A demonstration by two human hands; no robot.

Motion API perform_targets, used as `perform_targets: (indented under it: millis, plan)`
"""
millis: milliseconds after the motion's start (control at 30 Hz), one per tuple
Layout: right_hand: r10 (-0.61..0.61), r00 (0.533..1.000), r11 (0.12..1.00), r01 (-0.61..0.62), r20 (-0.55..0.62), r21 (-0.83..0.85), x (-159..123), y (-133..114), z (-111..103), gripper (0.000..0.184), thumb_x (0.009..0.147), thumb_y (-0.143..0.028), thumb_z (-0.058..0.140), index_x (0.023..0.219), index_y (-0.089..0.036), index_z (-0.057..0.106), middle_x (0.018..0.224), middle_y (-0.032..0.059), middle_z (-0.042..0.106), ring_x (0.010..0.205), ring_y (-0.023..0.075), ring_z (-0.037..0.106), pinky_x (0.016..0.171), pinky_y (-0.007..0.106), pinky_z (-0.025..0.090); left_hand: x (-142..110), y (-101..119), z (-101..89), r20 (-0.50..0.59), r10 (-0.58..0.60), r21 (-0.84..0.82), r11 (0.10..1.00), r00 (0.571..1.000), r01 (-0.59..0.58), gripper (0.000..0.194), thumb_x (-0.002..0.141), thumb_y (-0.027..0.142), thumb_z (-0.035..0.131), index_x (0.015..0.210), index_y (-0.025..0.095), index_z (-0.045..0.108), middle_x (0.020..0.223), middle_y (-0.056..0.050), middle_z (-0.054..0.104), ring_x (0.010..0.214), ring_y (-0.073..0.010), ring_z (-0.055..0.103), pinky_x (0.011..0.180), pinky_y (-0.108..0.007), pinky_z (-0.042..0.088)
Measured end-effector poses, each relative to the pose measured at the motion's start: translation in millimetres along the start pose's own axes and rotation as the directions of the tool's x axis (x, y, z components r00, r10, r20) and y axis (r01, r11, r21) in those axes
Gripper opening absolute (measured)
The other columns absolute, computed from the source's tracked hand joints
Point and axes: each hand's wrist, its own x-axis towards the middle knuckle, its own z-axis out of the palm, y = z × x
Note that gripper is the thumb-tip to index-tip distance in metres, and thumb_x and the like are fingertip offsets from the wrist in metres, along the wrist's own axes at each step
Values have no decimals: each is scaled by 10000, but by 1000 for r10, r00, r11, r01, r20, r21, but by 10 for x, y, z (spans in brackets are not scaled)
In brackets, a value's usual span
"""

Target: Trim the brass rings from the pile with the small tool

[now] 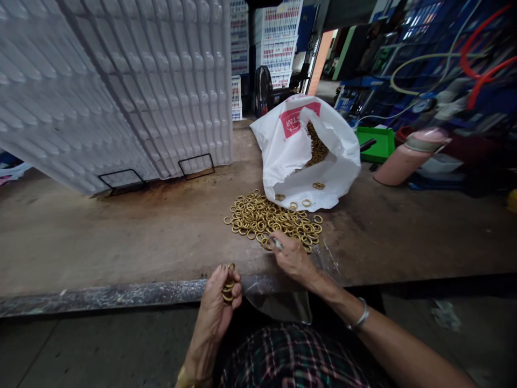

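Observation:
A pile of brass rings [271,218] lies on the worn brown workbench [121,237], spilling from a white plastic bag [301,151] that holds more rings. My left hand [218,304] is closed round a small stack of brass rings [229,288] at the bench's front edge. My right hand [293,258] reaches to the near edge of the pile, fingers pinched at a ring there; a small silvery bit shows at the fingertips. A clear plastic sheet [283,302] hangs over the bench edge beneath that hand.
White moulded plastic trays [121,81] lean upright at the back left on black wire stands. A pink cylinder [407,156] lies at the right beside a green tray [375,143]. Stacked white crates [277,37] and hoses fill the background.

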Motion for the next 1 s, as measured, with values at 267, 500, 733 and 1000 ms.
perform_targets:
  millis: [267, 500, 733, 1000]
  plan:
    - [61, 997, 986, -53, 46, -161, -145, 290, -77, 241, 779, -177, 428, 975, -209, 564, 894, 37, 658, 817, 162, 598, 718, 238, 414, 97, -55, -18, -7, -9, -39, 999, 1000, 9, 212, 752, 318, 617, 725, 134, 515, 683, -19, 588, 423, -44, 406, 338, -145, 295]
    - [91, 974, 902, 8, 207, -432, -44, 62, 1, 451, 792, -182, 434, 1243, -199, 436, 1090, 86, 602, 887, 193, 585, 733, 277, 402, 110, -39, -27, 13, -71, -73, 995, 997, 72, 199, 745, 292, 605, 894, 172, 549, 655, -5, 578, 432, -67, 424, 349, -157, 313]
    - [152, 958, 858, -5, 244, -514, 31, -23, -31, 399, 771, -173, 445, 1165, -229, 479, 987, 58, 631, 794, 185, 598, 637, 259, 367, 140, -46, -48, 13, -119, -127, 985, 993, 120, 203, 687, 303, 668, 717, 115, 595, 715, -44, 587, 581, -108, 525, 377, -160, 349]
    - [130, 945, 891, 21, 301, -454, 43, -85, -53, 473, 748, -135, 431, 1206, -245, 475, 1000, 59, 652, 828, 194, 605, 653, 266, 367, 163, -61, -11, 21, -76, -34, 996, 997, 77, 216, 662, 273, 716, 675, 115, 570, 740, -32, 577, 612, -100, 526, 394, -153, 349]
